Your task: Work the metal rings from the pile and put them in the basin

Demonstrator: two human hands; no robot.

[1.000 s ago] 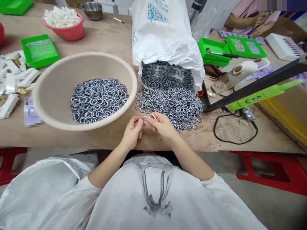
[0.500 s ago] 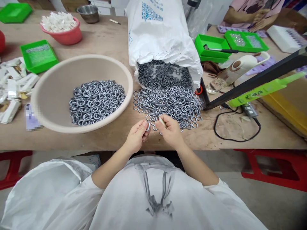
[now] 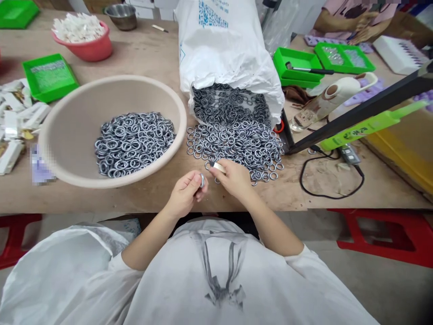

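My left hand (image 3: 186,192) pinches a grey metal ring (image 3: 202,180) between thumb and fingers, just above the table's front part. Close to its right, my right hand (image 3: 233,178) is closed around a short white stick with a dark tip (image 3: 219,168), which points left. The exact kind of stick cannot be made out. Behind my hands spreads a pile of loose rings (image 3: 237,142), spilling from the mouth of a white sack (image 3: 230,54). On the left stands a wide beige basin (image 3: 67,131) with a heap of similar rings (image 3: 135,144) in it.
A black bar (image 3: 355,113) slants up at the right, beside a black cable (image 3: 301,180) and a clear bottle (image 3: 309,113). Green trays (image 3: 50,92) and a red bowl (image 3: 91,47) of white pieces stand at the back left. Another person's hands (image 3: 367,27) show at far right.
My left hand has drawn a little left and down with the ring. The right hand has shifted left, and the white stick has swung to point leftward. The view has moved slightly.
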